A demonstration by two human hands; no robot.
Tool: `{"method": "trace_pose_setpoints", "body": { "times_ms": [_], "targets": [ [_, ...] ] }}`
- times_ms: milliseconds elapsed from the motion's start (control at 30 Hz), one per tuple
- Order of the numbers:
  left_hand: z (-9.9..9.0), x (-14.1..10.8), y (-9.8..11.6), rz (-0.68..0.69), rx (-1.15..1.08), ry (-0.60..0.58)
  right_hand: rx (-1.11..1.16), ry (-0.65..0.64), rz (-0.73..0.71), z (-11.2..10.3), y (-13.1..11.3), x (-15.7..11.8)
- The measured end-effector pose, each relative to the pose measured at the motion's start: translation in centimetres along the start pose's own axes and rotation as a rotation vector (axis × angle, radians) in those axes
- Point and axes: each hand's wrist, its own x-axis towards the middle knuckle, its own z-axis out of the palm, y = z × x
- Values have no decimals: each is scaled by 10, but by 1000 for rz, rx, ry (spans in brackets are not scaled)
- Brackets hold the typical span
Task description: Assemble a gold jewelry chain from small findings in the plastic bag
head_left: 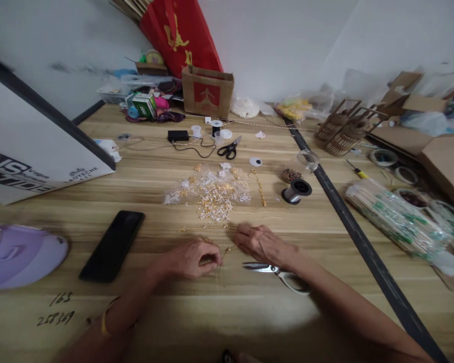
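A short gold-coloured beaded chain stretches between my two hands low over the wooden table. My left hand is closed, with thumb and forefinger pinched at the chain's near left end. At its other end my right hand curls palm down, its fingers closed on the chain and partly hidden. Just beyond my hands lies another thin gold chain. Past that spreads a pile of small clear and gold beads among little plastic bags. White-handled scissors rest beside my right wrist.
A black phone and a purple cap lie left. Ahead are black scissors, a gold chain piece and a wire spool. Bagged wooden sticks lie right, past a dark strip. A white board stands left.
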Motion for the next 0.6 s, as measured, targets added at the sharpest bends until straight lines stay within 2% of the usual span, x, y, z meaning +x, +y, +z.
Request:
{"method": "trace_pose_setpoints", "body": {
  "times_ms": [167, 333, 600],
  "targets": [
    [-1, -1, 1, -10, 7, -9, 51, -31, -11, -9, -1, -4],
    [-2, -1, 2, -6, 13, -19, 163, -115, -21, -16, -6, -10],
    [-1, 0, 0, 13, -2, -31, 280, -184, -35, -9, -8, -11]
  ]
}}
